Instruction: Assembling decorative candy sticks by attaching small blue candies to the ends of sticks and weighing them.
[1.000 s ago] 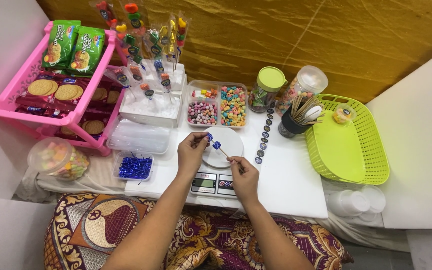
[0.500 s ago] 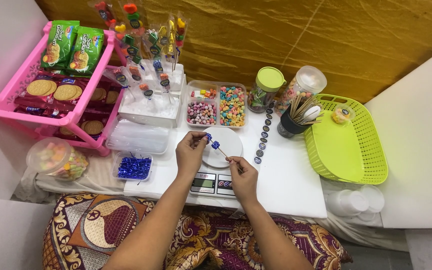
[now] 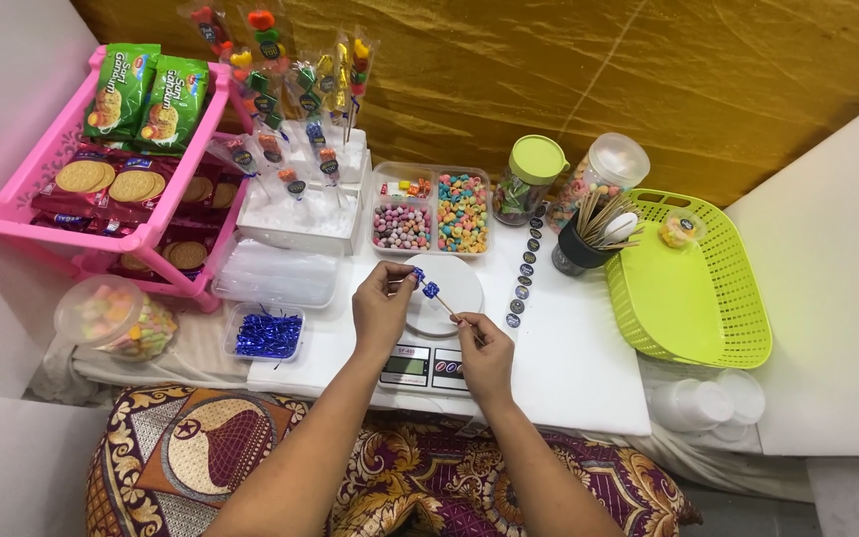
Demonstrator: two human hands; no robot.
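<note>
A thin wooden skewer [image 3: 444, 305] carries two blue candies [image 3: 430, 289] over the round white pan of a small digital scale [image 3: 428, 364]. My right hand [image 3: 484, 348] pinches the skewer's lower end. My left hand [image 3: 382, 303] holds the upper blue candy at the skewer's tip with its fingertips. Both hands hover just above the scale on the white table [image 3: 569, 378].
A divided tray of coloured candies [image 3: 431, 214] lies behind the scale. A cup of skewers [image 3: 589, 239], two jars, a green basket [image 3: 693, 283], a box of blue foil pieces [image 3: 265, 333], a pink rack of biscuits [image 3: 101, 199] and wrapped candy skewers [image 3: 290, 109] stand around.
My right hand has slid slightly down and right along the skewer. My left hand stays at the candies near the tip.
</note>
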